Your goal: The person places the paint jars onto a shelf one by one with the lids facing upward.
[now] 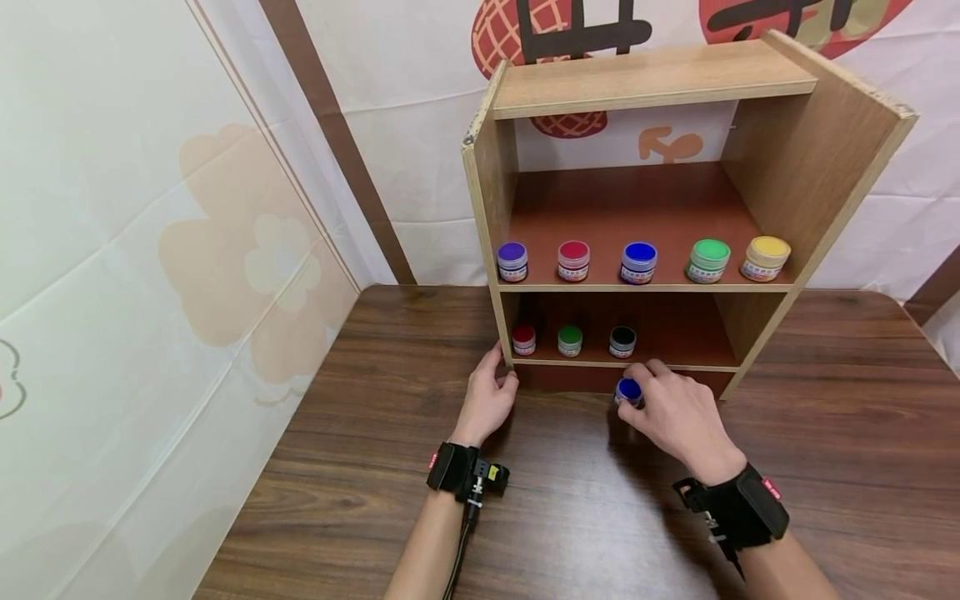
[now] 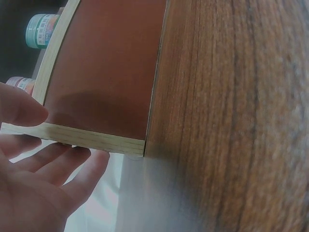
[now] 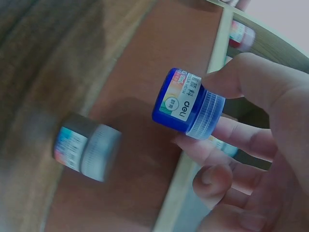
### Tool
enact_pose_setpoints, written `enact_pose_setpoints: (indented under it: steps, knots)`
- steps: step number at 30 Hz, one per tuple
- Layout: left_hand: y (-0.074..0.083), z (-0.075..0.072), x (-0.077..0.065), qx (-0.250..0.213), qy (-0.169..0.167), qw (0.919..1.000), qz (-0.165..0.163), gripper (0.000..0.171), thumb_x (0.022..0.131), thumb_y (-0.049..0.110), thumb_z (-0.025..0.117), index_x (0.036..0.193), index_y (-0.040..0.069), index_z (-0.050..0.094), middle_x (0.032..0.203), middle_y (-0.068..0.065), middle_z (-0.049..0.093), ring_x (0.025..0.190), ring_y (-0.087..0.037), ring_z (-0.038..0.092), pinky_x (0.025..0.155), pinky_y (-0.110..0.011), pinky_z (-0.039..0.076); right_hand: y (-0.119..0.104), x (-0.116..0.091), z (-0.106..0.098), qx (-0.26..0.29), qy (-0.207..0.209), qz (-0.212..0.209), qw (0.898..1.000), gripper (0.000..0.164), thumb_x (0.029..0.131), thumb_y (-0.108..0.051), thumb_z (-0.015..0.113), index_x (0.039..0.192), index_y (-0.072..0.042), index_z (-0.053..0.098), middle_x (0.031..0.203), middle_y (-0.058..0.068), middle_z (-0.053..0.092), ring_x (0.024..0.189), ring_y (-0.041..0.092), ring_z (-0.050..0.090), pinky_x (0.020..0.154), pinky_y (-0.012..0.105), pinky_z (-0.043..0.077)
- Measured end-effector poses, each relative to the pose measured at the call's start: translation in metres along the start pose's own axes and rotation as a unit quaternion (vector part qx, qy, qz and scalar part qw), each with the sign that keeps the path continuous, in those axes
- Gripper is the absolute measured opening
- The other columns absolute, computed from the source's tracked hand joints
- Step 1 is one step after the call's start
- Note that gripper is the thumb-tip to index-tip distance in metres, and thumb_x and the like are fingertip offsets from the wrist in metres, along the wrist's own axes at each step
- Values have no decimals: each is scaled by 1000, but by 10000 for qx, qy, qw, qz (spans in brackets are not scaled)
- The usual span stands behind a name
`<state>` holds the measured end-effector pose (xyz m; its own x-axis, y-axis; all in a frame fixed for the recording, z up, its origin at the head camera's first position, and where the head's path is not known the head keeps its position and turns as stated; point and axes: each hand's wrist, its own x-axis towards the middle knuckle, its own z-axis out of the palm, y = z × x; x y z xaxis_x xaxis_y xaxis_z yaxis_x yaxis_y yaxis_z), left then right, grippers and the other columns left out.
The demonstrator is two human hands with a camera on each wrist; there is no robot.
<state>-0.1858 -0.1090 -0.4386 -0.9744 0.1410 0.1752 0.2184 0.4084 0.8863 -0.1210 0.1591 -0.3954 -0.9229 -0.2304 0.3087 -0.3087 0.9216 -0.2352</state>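
Observation:
My right hand (image 1: pixel 678 417) pinches a small blue paint jar (image 3: pixel 186 104) by its lid, between thumb and fingertips, in front of the shelf's bottom board. Close by, a grey-lidded jar (image 3: pixel 87 147) stands on the table in the right wrist view; the hand hides it in the head view. At the lower left corner of the wooden shelf (image 1: pixel 645 83), my left hand (image 1: pixel 486 400) grips the side panel (image 2: pixel 91 137), thumb on the front edge and fingers along the outer face. On the lower board stand a red jar (image 1: pixel 523 340), a green jar (image 1: pixel 570 341) and a black jar (image 1: pixel 622 342).
Along the upper board's front edge stand purple (image 1: pixel 513 262), crimson (image 1: pixel 573 261), blue (image 1: pixel 638 263), green (image 1: pixel 708 261) and yellow (image 1: pixel 765 258) jars. The shelf rests on a dark wood table (image 1: pixel 337 500). Printed cloth (image 1: pixel 420 167) hangs behind and to the left.

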Motion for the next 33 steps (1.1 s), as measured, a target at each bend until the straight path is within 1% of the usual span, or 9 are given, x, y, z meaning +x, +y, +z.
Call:
enact_pose_setpoints:
  steps: [4,7,13,24,33]
  knots:
    - [-1,0,0,29,10,10000,36,56,94,4,49,148,7,36,144,-17,45,99,-30,68,79,-29,53,-1,1,-11,7,124,-38,9999,37,80,-31,72,107,-6,64,86,9,61,57,14,51,45,27,39]
    - [-1,-1,0,59,23,10000,53,56,93,4,50,148,7,36,145,-17,45,100,-29,68,80,-30,53,-1,3,-19,22,213,-31,9998,36,80,-30,72,106,-6,64,85,9,61,56,14,50,44,26,38]
    - [-1,-1,0,77,35,9999,72,57,93,4,50,148,7,36,145,-17,44,103,-30,67,83,-34,53,3,6,-31,107,263,89,9996,34,80,-29,72,104,-7,64,88,11,62,56,15,50,44,26,37]
    - [-2,0,0,61,15,10000,-21,56,94,5,50,148,7,36,146,-16,44,104,-32,66,85,-38,53,17,9,-38,28,348,290,9990,36,80,-30,72,106,-6,64,89,13,61,54,16,49,42,26,34]
    - [0,0,1,40,5,10000,28,56,94,5,49,148,6,36,147,-17,43,105,-33,65,85,-38,52,28,10,-42,30,405,429,9983,36,81,-29,70,107,-5,64,92,15,62,55,18,50,42,28,35]
